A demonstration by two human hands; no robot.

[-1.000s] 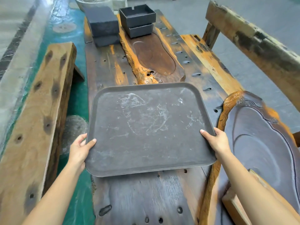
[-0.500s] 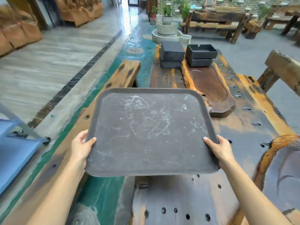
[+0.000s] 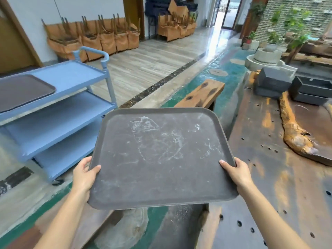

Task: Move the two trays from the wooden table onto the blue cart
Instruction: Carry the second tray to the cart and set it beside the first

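I hold a dark grey, scuffed tray in the air in front of me, level, over the gap beside the wooden table. My left hand grips its near left corner and my right hand grips its near right corner, thumbs on top. The blue cart with three shelves stands to the left. A second dark tray lies on the cart's top shelf, partly cut off by the frame edge.
A wooden bench runs between cart and table. Dark stacked boxes and a carved wooden tea board sit on the table. Stacked chairs line the far wall. A stone basin stands beyond the table.
The tray has been lifted off the table and carried left, off its edge. My view swung left, so the blue cart and the tray on it came into sight.
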